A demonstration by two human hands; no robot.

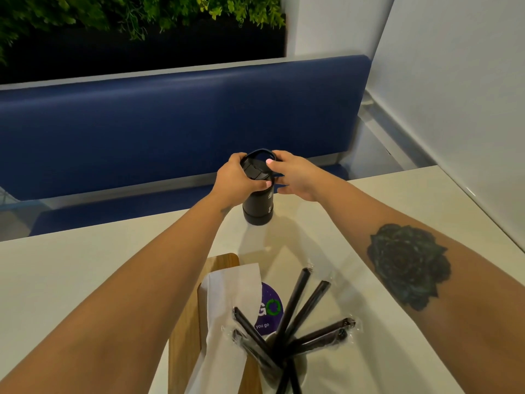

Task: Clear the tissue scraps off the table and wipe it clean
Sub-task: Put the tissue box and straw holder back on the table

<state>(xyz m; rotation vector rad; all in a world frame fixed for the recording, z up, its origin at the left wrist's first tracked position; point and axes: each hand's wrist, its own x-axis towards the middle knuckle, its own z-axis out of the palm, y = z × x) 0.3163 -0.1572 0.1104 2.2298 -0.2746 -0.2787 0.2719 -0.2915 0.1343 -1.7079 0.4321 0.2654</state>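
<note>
- Head view: white desk [85,280], both bare forearms reaching forward over it.
- Left hand [235,180]: fingers [231,163] curled around the upper part of a black bottle [258,204], thumb laid across its front.
- Right hand [295,174]: fingers pinching the bottle's lid at the carry loop [260,152], thumb [271,163] pressed on the rim.
- Black bottle: upright on the desk near its far edge, directly beneath both sets of fingers.
- Wooden holder [184,336]: on the desk well short of the fingers, toward the body, between the two forearms.
- White tissue [227,302]: folded sheet standing in the holder, on the near side of the fingers; loose scraps cannot be made out on the desk.
- Black straws [295,302]: wrapped in clear film, fanned out of a cup just right of the tissue, under the right forearm's line.
- Purple round sign [270,305]: between tissue and straws, partly covered by both.
- Blue bench seat [170,123]: beyond the fingers, behind the desk.
- Green foliage [142,12]: above the bench.
</note>
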